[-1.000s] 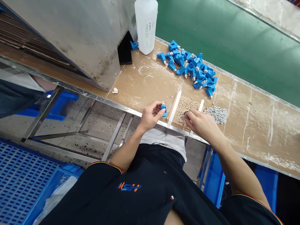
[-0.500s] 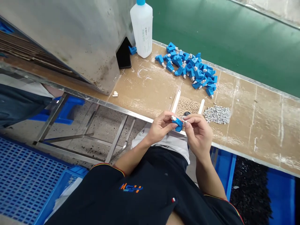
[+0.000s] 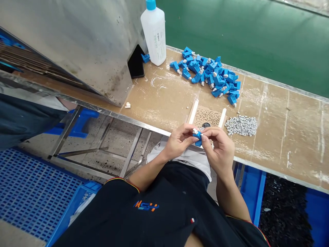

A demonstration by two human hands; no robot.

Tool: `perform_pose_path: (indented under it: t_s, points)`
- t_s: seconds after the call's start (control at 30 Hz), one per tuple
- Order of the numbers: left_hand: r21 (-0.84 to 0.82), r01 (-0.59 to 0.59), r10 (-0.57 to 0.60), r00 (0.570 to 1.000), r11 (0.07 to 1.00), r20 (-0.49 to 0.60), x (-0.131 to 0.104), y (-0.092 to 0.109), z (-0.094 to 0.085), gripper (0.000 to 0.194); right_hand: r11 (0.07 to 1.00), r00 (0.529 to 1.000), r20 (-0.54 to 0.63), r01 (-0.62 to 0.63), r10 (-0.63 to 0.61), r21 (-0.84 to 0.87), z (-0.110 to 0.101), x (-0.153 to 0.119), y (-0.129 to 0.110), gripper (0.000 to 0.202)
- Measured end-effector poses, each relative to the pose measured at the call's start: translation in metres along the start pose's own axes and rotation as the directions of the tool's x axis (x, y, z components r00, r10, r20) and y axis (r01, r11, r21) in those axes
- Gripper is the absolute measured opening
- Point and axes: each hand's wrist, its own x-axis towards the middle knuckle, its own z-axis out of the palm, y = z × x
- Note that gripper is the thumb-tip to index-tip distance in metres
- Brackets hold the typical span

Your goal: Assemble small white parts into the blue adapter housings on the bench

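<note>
The table (image 3: 159,106) has a shiny brown top with a metal edge. On it lie a pile of blue parts (image 3: 217,77), a heap of small grey pieces (image 3: 241,125), two white strips (image 3: 222,118) with a black disc (image 3: 206,125) between them, and a small white piece (image 3: 128,105). A blue-capped bottle (image 3: 156,37) stands near a metal housing (image 3: 95,44).

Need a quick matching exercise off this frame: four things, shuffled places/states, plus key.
1. Left hand
2. Bottle
3. Grey pieces
4. Pile of blue parts

A. Right of both white strips
B. Heaped near the edge of the green surface
C. Its grip is on a single blue part
D. Upright, with a blue cap

Pairs: 1-C, 2-D, 3-A, 4-B
</note>
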Motion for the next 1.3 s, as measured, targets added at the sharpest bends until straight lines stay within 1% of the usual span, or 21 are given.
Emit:
perform_pose_path:
  t_s: [0.13, 0.23, 0.3, 0.37, 0.47, 0.57, 0.67, 0.7, 0.77, 0.87, 0.9, 0.97, 1.07, 1.17, 1.23, 1.27, 1.3]
  points:
    - [0.06, -0.009, 0.01, 1.0, 0.998, -0.017, -0.001, -0.001, -0.001, 0.039, 0.997, 0.999, 0.037, 0.029, -0.026, -0.068, -0.003, 0.001, 0.002, 0.012]
    - [0.139, -0.051, 0.056, 0.998, 0.989, -0.035, -0.001, 0.001, -0.004, 0.035, 0.987, 0.994, 0.071, 0.089, -0.08, -0.131, -0.006, 0.002, -0.001, 0.012]
    - [0.196, -0.093, 0.099, 0.995, 0.976, -0.021, -0.002, 0.003, -0.006, 0.031, 0.98, 0.99, 0.094, 0.117, -0.102, -0.163, -0.007, 0.001, -0.004, 0.013]
    - [0.245, -0.124, 0.128, 0.992, 0.962, -0.001, -0.003, 0.005, -0.009, 0.029, 0.976, 0.989, 0.112, 0.119, -0.1, -0.182, -0.006, 0.0, -0.006, 0.014]
    - [0.307, -0.123, 0.128, 0.992, 0.944, 0.005, -0.003, 0.006, -0.013, 0.031, 0.979, 0.991, 0.111, 0.099, -0.08, -0.178, -0.002, -0.003, -0.004, 0.015]
    - [0.307, -0.108, 0.119, 0.993, 0.946, -0.017, -0.004, 0.003, -0.014, 0.031, 0.988, 0.994, 0.072, 0.087, -0.078, -0.127, 0.002, -0.006, 0.003, 0.013]
    - [0.207, -0.087, 0.102, 0.993, 0.974, -0.061, -0.004, 0.001, -0.011, 0.031, 0.998, 0.997, 0.052, 0.055, -0.054, -0.017, 0.005, -0.009, 0.013, 0.002]
    - [0.164, -0.076, 0.089, 0.993, 0.984, -0.074, -0.004, 0.001, -0.01, 0.03, 0.999, 0.998, 0.051, 0.046, -0.046, 0.007, 0.006, -0.011, 0.016, 0.006]
    - [0.087, -0.039, 0.045, 0.996, 0.995, -0.076, -0.006, 0.002, -0.007, 0.029, 0.999, 0.998, 0.034, 0.05, -0.05, 0.0, 0.01, -0.013, 0.02, 0.013]
    - [0.039, 0.029, -0.028, 0.999, 0.999, -0.039, -0.01, 0.004, 0.0, 0.037, 0.989, 0.993, -0.037, 0.108, -0.112, -0.097, 0.016, -0.017, 0.022, 0.011]
    - [0.047, 0.046, -0.044, 0.998, 0.998, -0.041, -0.011, 0.005, 0.002, 0.042, 0.984, 0.989, -0.063, 0.128, -0.137, -0.126, 0.018, -0.018, 0.021, 0.011]
    - [0.091, 0.063, -0.056, 0.995, 0.994, -0.084, -0.012, 0.009, 0.006, 0.044, 0.973, 0.979, -0.11, 0.154, -0.174, -0.171, 0.021, -0.018, 0.017, 0.011]
    - [0.189, 0.054, -0.027, 0.99, 0.98, -0.14, -0.01, 0.017, 0.009, 0.037, 0.963, 0.969, -0.158, 0.153, -0.191, -0.223, 0.026, -0.016, 0.01, 0.009]
    - [0.271, 0.033, -0.001, 0.993, 0.962, -0.119, -0.008, 0.025, 0.009, 0.03, 0.955, 0.961, -0.191, 0.147, -0.199, -0.256, 0.033, -0.013, 0.004, 0.006]
    - [0.308, 0.037, -0.004, 0.994, 0.951, -0.108, -0.006, 0.027, 0.007, 0.027, 0.956, 0.956, -0.214, 0.146, -0.203, -0.255, 0.037, -0.011, 0.002, 0.006]
    - [0.324, 0.042, -0.012, 0.995, 0.945, -0.095, -0.003, 0.027, 0.006, 0.028, 0.959, 0.954, -0.225, 0.14, -0.196, -0.245, 0.037, -0.01, 0.003, 0.006]
    - [0.34, 0.044, -0.027, 0.998, 0.939, -0.056, 0.002, 0.027, 0.005, 0.03, 0.964, 0.956, -0.232, 0.127, -0.182, -0.235, 0.035, -0.01, 0.006, 0.007]
